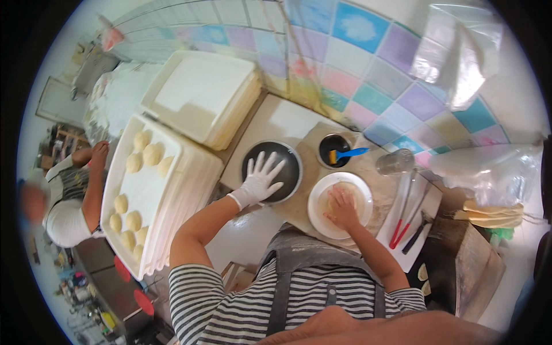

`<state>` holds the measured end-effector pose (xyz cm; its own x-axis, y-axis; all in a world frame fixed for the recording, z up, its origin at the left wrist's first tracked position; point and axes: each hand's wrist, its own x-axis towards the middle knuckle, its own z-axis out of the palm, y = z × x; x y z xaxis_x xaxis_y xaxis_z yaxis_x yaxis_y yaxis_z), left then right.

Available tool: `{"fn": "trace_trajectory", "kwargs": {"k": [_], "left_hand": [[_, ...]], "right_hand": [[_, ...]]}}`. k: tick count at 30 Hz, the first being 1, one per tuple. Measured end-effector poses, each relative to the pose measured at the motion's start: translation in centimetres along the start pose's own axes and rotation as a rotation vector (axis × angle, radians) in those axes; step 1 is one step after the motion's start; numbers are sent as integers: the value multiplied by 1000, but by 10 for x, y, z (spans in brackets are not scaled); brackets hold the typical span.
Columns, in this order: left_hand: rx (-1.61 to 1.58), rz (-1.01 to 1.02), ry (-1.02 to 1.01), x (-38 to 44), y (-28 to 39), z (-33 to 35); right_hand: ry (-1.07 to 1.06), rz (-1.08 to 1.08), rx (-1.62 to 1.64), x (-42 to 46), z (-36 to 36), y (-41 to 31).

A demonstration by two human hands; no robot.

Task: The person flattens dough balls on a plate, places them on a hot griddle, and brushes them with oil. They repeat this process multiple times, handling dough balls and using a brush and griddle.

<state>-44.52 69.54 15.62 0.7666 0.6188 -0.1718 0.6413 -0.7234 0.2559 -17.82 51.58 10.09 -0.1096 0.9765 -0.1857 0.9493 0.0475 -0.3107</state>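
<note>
My left hand [261, 179], in a white glove, is spread flat over a dark round pan [288, 161] with a silver rim. I cannot tell how firmly it rests there. My bare right hand [343, 208] lies palm down inside a white plate [317, 220], on what looks like a pale flattened piece of dough [355, 199], mostly hidden by the hand. Behind the plate is a small dark bowl [326, 148], with a blue-handled brush [350, 153] lying across it.
Stacked white trays [189, 189], the top one bearing several dough balls [152, 154], stand at left beside another tray stack [198, 95]. Right of the plate are a glass [394, 161], red-handled tongs [400, 224] and a black-handled tool [417, 235]. Another person [69, 202] is far left.
</note>
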Motion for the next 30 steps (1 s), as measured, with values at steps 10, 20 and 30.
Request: {"fn": "trace_trajectory", "kwargs": {"k": [10,20,30], "left_hand": [[160,-2,126,37,30,17],[-353,525,-55,62,163,111],[-211,558,-333,51,171,95]], "right_hand": [[87,134,57,-29,9,9],[68,158,33,-47,12,10],[-61,-229,275,-25,-6,53]]}}
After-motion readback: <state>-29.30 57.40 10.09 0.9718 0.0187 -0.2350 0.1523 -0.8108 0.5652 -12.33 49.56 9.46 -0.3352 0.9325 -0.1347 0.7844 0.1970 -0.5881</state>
